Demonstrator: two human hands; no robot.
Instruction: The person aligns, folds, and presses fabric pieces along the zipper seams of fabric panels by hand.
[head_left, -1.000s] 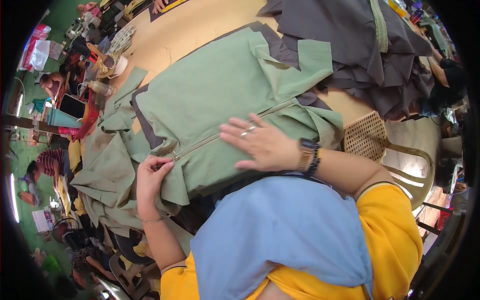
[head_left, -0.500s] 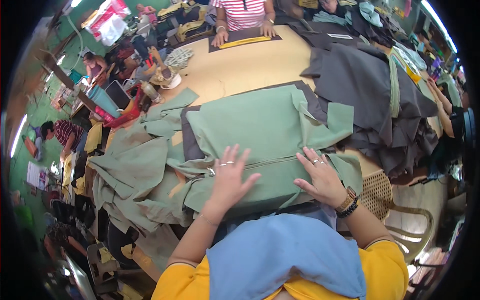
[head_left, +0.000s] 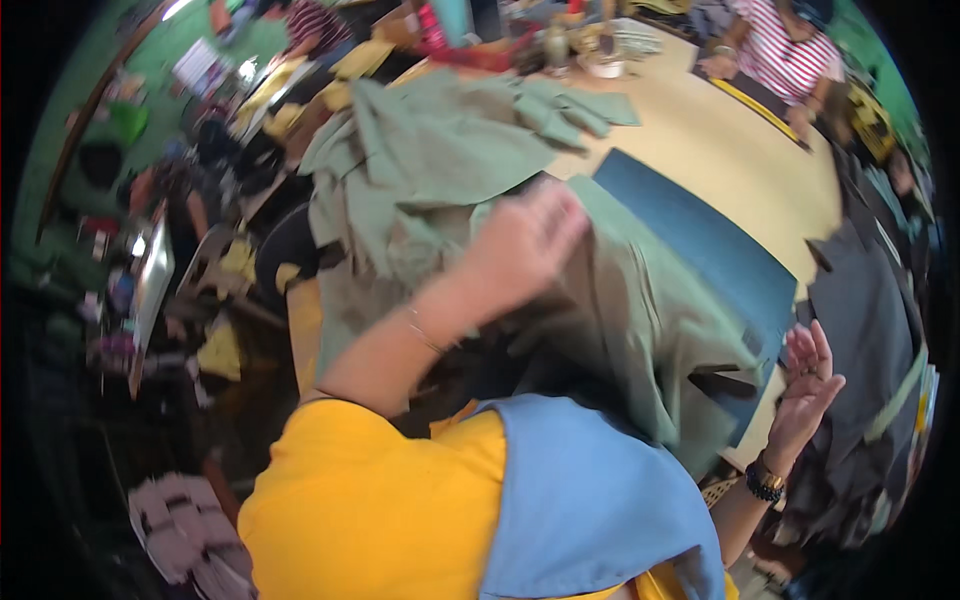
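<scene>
My left hand (head_left: pixel 530 240), smeared by motion, is closed on the upper edge of a green garment piece (head_left: pixel 640 300). The cloth is lifted and hangs in folds from the hand toward my front, its lower right end blurred. Beneath and beyond it a dark blue flat board (head_left: pixel 715 245) lies bare on the table. At the board's right edge my right hand (head_left: pixel 805 390) is raised, palm turned inward, fingers apart and holding nothing. Left of the garment piece, a heap of loose green cloth pieces (head_left: pixel 420 150) spreads over the table edge.
Dark grey cloth (head_left: pixel 860 310) is piled along the right side of the pale wooden table (head_left: pixel 690 130). Across the table a person in a striped shirt (head_left: pixel 785 50) works at a dark piece with a yellow strip. A bottle (head_left: pixel 556 48) and a red tray (head_left: pixel 470 58) stand at the far edge.
My view has turned left. The green garment piece, which lay flat under both palms, is pulled off the board by my left hand. My right hand has lifted away from it.
</scene>
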